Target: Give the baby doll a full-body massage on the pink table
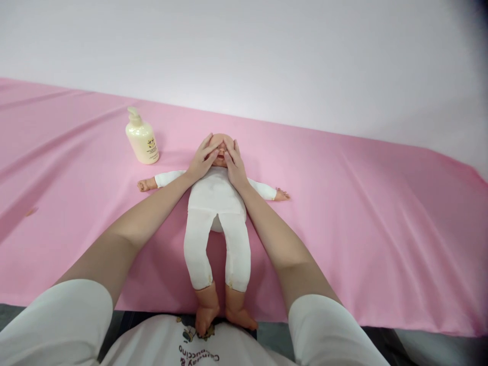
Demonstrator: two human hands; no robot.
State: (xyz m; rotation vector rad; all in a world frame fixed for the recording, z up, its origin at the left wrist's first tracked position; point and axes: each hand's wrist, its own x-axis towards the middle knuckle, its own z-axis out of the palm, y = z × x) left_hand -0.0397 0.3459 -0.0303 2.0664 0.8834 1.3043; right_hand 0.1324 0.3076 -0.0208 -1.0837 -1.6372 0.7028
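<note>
A baby doll [217, 193] in a white suit lies on its back, its bare feet toward me and its arms stretched out sideways. My left hand [204, 158] rests on the left side of the doll's face, fingers spread over the cheek and eye. On the other side of the face lies my right hand [235, 162], its fingers also apart. The doll's nose and mouth show between my thumbs, while its eyes are covered by my fingers. Neither hand grips anything.
A cream pump bottle [143, 140] stands upright to the left of the doll's head. Pink cloth [343, 229] with folds covers the table. Behind it rises a pale wall [267, 61]. The doll's feet reach the table's front edge, against my shirt.
</note>
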